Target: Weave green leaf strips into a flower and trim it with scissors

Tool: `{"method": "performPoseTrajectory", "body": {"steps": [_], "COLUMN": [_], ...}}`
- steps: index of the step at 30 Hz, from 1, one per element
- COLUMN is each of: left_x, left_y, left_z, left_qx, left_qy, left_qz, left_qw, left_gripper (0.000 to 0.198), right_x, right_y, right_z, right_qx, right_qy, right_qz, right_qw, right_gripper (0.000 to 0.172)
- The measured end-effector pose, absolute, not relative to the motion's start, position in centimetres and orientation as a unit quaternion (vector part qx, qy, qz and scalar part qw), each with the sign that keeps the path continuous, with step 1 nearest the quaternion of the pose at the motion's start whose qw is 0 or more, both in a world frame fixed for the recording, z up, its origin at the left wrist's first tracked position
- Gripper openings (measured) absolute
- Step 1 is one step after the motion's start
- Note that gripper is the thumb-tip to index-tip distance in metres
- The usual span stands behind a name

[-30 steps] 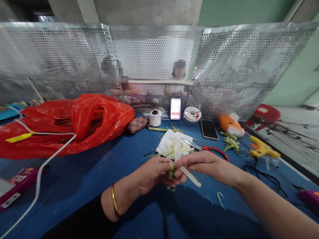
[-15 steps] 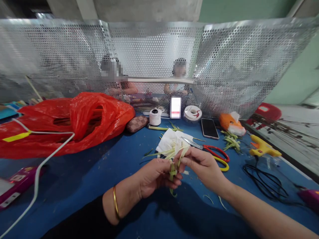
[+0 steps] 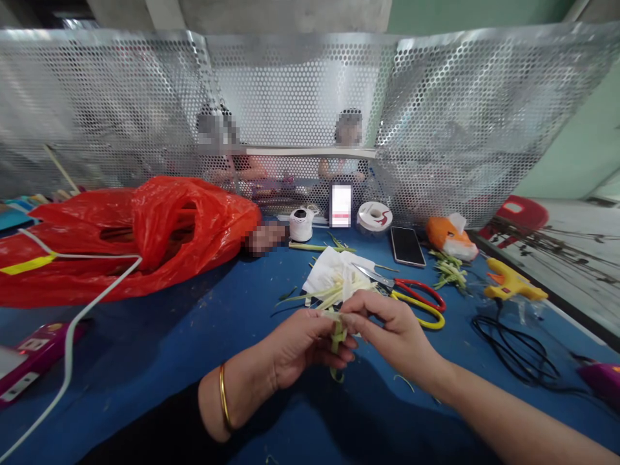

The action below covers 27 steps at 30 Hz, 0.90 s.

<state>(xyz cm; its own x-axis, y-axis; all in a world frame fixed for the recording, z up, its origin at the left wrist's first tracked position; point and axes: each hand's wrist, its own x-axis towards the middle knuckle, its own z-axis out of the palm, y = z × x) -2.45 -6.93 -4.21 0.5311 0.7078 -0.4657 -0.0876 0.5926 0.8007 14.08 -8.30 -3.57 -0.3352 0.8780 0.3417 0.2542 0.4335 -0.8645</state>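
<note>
My left hand [image 3: 303, 345], with a gold bangle at its wrist, pinches a small woven piece of pale green leaf strips [image 3: 338, 336] between thumb and fingers. The piece hangs downward, its lower end curled. From the right, my right hand [image 3: 392, 326] is closed, thumb and forefinger pinching a strip at the top of the woven piece. Just beyond the hands, loose leaf strips [image 3: 334, 294] lie on a white tissue [image 3: 323, 268]. Scissors with red and yellow handles [image 3: 419, 307] rest to the right, blades toward the tissue.
A red plastic bag [image 3: 194, 213] fills the left. At the back are a thread spool [image 3: 301, 226], a lit phone [image 3: 340, 206], a ribbon roll [image 3: 374, 217] and a dark phone [image 3: 407, 246]. On the right are woven pieces [image 3: 450, 270], a yellow glue gun [image 3: 516, 281] and its cable [image 3: 516, 355].
My right hand has shifted slightly down and left, and the strip it holds, which stood upright, now lies across the top of the woven piece. My left hand has barely moved.
</note>
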Motion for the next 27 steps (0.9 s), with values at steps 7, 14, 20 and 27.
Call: {"method": "performPoseTrajectory", "body": {"steps": [7,14,20,27], "left_x": [-2.6,-2.5,-2.7,-2.8], "left_y": [-6.9,-6.8,-6.6,-6.7], "left_z": [-4.7,-4.4,-4.1,-4.3], "left_qx": [0.329,0.314,0.305,0.3], "left_qy": [0.396,0.403,0.405,0.399], "left_qz": [0.278,0.279,0.28,0.27], "left_qw": [0.811,0.813,0.815,0.823], "left_gripper": [0.019,0.015,0.015,0.017], "right_x": [14.8,15.4,15.6,16.5], "right_y": [-7.9,-7.4,-7.0,-6.5], "right_z": [-2.2,-1.9,-1.8,-1.4], "right_qx": [-0.439,-0.434,-0.413,-0.405], "right_qy": [-0.75,-0.767,-0.79,-0.801], "right_qz": [0.371,0.375,0.331,0.355], "right_qw": [0.328,0.289,0.309,0.261], "right_gripper": [0.01,0.015,0.017,0.02]}}
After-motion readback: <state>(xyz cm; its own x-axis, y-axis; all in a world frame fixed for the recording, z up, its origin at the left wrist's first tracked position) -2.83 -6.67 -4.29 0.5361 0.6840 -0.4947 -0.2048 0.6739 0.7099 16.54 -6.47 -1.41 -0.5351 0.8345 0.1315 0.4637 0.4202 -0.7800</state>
